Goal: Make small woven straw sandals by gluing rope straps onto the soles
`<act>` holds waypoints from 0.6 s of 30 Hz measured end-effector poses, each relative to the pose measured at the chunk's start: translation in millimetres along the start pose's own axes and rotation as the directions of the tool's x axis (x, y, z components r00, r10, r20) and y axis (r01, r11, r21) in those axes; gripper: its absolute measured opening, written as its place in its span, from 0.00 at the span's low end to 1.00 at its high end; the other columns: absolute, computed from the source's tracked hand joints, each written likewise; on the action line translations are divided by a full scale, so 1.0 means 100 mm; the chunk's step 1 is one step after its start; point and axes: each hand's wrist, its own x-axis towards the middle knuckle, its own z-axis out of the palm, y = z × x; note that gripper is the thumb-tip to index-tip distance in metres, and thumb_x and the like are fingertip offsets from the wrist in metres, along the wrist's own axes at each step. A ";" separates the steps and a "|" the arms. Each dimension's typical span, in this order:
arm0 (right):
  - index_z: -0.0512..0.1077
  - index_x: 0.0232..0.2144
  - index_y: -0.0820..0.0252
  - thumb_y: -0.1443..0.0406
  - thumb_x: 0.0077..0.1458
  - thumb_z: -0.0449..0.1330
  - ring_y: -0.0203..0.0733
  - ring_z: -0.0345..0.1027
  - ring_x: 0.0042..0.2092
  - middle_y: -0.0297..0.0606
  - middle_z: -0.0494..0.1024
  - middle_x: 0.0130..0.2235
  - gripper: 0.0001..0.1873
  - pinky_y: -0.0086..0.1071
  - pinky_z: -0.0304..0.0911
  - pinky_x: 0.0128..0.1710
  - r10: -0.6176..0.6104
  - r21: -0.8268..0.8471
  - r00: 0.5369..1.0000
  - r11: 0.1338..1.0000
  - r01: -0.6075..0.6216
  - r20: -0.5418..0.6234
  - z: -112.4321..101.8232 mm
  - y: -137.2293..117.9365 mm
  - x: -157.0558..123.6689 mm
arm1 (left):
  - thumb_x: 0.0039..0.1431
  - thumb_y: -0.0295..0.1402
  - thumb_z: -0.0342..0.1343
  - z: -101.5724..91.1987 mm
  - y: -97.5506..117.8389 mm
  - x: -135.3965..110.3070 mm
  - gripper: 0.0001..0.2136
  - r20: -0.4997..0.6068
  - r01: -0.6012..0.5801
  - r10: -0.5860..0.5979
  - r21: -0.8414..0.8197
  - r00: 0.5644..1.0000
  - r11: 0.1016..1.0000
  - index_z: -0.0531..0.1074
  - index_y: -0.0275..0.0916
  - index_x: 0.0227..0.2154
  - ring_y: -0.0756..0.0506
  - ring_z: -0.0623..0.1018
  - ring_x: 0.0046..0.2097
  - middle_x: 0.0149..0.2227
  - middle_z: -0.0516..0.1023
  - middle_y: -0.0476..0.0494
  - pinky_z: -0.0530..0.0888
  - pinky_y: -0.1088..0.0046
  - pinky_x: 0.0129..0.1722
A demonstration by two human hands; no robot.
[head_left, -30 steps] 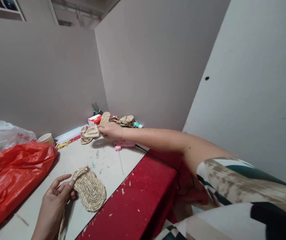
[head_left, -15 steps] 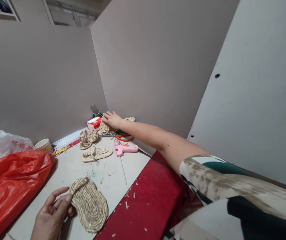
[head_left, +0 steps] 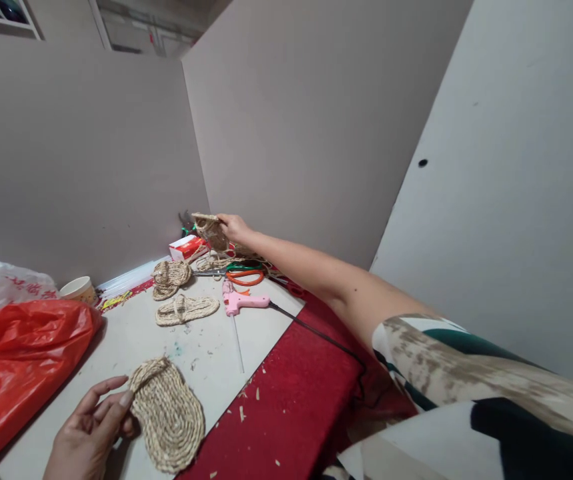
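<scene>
A white tabletop (head_left: 266, 331) is bordered along the near right by a red covering (head_left: 286, 393), which is sprinkled with pale scraps (head_left: 241, 413). On the white part lie a pink glue gun (head_left: 249, 301) with a thin pale stick (head_left: 237, 343) jutting from it, a small woven sandal (head_left: 199, 307), a rounder woven piece (head_left: 171, 275) and scissors (head_left: 246, 278) with green and orange handles. Toward the back and left sit a red-and-white box (head_left: 186, 247), clear sticks (head_left: 131, 280), a cup (head_left: 78, 289) and a crumpled red plastic bag (head_left: 26, 373).
</scene>
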 end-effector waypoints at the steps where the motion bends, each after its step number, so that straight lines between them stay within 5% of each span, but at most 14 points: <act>1: 0.66 0.51 0.63 0.60 0.61 0.56 0.43 0.68 0.48 0.44 0.70 0.51 0.19 0.43 0.67 0.46 0.026 0.052 0.999 0.998 -0.024 -0.036 0.02 -0.01 0.01 | 0.29 0.43 0.73 0.01 0.00 0.01 0.30 -0.001 0.001 -0.001 0.006 1.000 1.000 0.72 0.40 0.40 0.49 0.69 0.21 0.18 0.72 0.50 0.66 0.76 0.22; 11: 0.66 0.52 0.62 0.62 0.64 0.52 0.42 0.68 0.49 0.44 0.72 0.50 0.17 0.42 0.66 0.49 0.299 0.437 0.918 0.884 -0.164 -0.260 -0.10 -0.16 -0.02 | 0.31 0.43 0.72 0.05 0.11 -0.03 0.32 0.029 0.008 -0.008 0.012 1.000 1.000 0.71 0.39 0.42 0.50 0.70 0.22 0.18 0.72 0.50 0.65 0.78 0.22; 14: 0.65 0.54 0.59 0.65 0.66 0.46 0.42 0.65 0.53 0.43 0.71 0.52 0.17 0.40 0.62 0.53 0.335 0.496 0.901 0.852 -0.165 -0.276 -0.18 -0.22 -0.07 | 0.29 0.43 0.73 0.08 0.15 -0.05 0.31 0.027 0.007 -0.007 -0.002 1.000 1.000 0.72 0.39 0.40 0.50 0.69 0.21 0.18 0.73 0.50 0.65 0.78 0.22; 18: 0.65 0.53 0.62 0.60 0.62 0.55 0.45 0.66 0.51 0.45 0.69 0.53 0.19 0.46 0.65 0.50 0.340 0.565 0.921 0.805 -0.180 -0.191 -0.17 -0.33 -0.07 | 0.29 0.43 0.72 0.12 0.17 -0.06 0.29 0.034 -0.020 0.020 -0.021 0.999 1.000 0.72 0.39 0.38 0.51 0.69 0.21 0.20 0.73 0.50 0.65 0.79 0.21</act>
